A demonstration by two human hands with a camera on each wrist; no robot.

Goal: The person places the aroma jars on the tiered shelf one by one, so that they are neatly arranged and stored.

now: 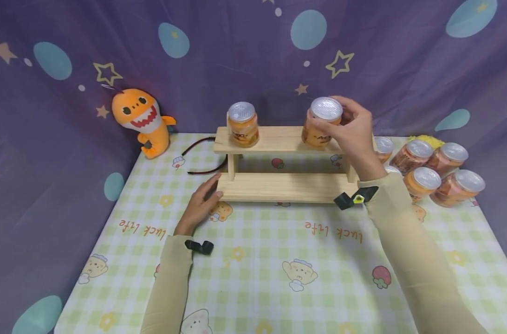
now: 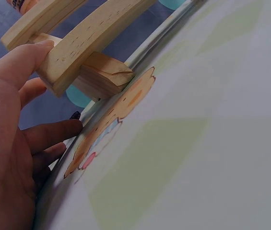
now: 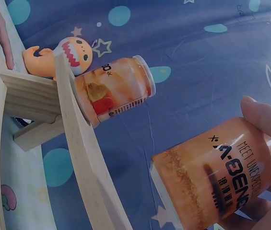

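A silver-lidded can (image 1: 322, 132) with an orange label is held by my right hand (image 1: 354, 130), thumb and fingers round its upper part. In the head view it overlaps the right part of the upper tier of a two-tier wooden rack (image 1: 278, 138). The right wrist view has this can (image 3: 212, 177) with a gap between its base and the shelf board. A similar can (image 1: 243, 125) stands upright on the tier's left end. My left hand (image 1: 199, 204) touches the left end of the lower board, its thumb (image 2: 41, 45) against the wood and other fingers loosely extended.
Several more silver-lidded cans (image 1: 425, 181) stand right of the rack, with something yellow (image 1: 426, 140) behind. An orange plush shark (image 1: 142, 123) sits at the back left. A dark cable (image 1: 199, 144) lies beside the rack on the checked tablecloth (image 1: 253, 297). Patterned purple curtain (image 1: 237, 55) hangs behind.
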